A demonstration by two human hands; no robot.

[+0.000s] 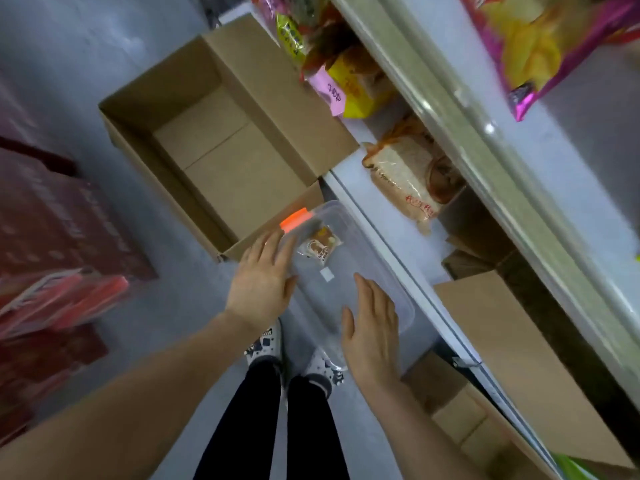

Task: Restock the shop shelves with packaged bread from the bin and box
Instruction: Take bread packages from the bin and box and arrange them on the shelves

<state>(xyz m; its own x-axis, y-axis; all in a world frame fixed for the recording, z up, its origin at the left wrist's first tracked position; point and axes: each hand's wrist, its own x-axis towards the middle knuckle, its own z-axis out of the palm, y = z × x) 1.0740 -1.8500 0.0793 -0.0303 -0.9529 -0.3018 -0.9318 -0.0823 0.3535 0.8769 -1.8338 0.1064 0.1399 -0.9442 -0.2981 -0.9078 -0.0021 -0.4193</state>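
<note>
Spread and empty, the left hand (261, 289) and right hand (372, 327) hover at the clear plastic bin (403, 299), so one should probably pinch the lone bread packet (320, 245) at its far end gently by the wrapper.

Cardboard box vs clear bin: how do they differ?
The cardboard box is opaque brown and looks empty; the clear bin is see-through plastic with an orange latch and holds one small bread packet. The cardboard box is the larger, the clear bin narrower. Both are rectangular and sit beside the shelf.
</note>
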